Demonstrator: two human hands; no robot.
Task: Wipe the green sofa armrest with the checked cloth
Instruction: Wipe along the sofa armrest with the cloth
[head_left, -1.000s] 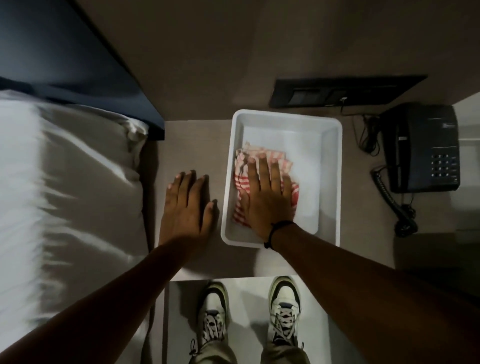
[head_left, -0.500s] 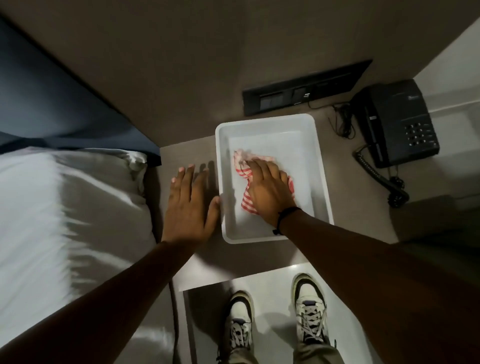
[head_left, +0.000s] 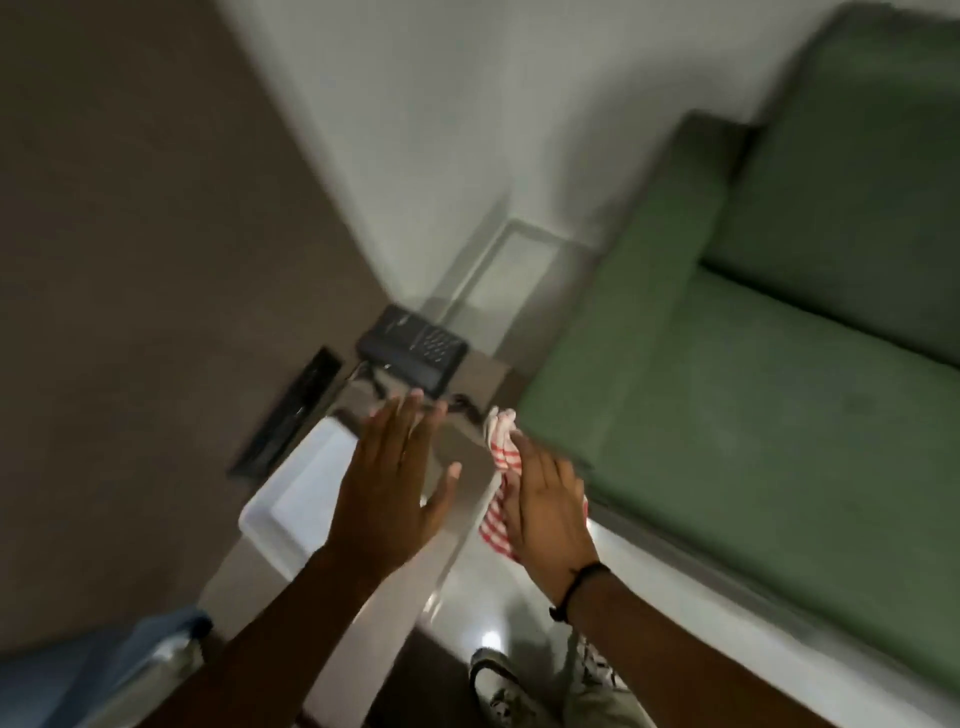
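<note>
Checked cloth (head_left: 500, 451) lifted from white tray (head_left: 291, 499), now near green sofa armrest (head_left: 613, 332) | right hand (head_left: 550, 499) fingers bunch it; left hand (head_left: 387, 488) splayed, empty | soft, light, limp: keep it wadded under palm.

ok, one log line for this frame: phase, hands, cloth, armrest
phase: carrying to sofa | right hand: holding checked cloth | left hand: open, empty | armrest: not yet touched
</note>
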